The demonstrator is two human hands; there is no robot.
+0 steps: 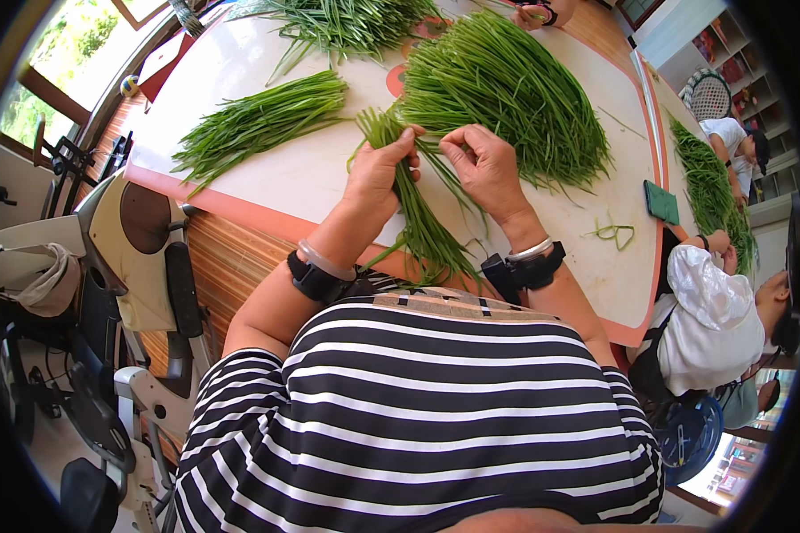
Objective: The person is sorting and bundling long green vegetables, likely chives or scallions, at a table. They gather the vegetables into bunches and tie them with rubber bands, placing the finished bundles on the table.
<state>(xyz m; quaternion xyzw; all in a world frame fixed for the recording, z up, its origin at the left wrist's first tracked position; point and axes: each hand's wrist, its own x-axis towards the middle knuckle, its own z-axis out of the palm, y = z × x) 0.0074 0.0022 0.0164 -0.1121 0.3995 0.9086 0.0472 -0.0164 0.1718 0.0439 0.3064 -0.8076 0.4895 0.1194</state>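
Note:
My left hand (pixel 381 166) is closed around a small bunch of long green leaves (pixel 413 206) that look like garlic chives. Their cut ends stick up above the fist, and the tips hang toward the table edge near my lap. Just to the right is my right hand (pixel 483 166), its thumb and fingers curled together beside a few loose leaves that stray from the bunch. Whether a leaf is pinched in those fingers cannot be made out. Beyond that hand lies a big heap of the same greens (pixel 507 100). A smaller, aligned pile (pixel 263 126) rests to the left.
The pale table (pixel 293 180) has an orange border. More greens (pixel 353 23) lie at the far side, near another person's hand (pixel 537 14). A dark green case (pixel 661 202) sits by the right edge. People work at a neighbouring table (pixel 670 166). Exercise equipment (pixel 133 233) stands at left.

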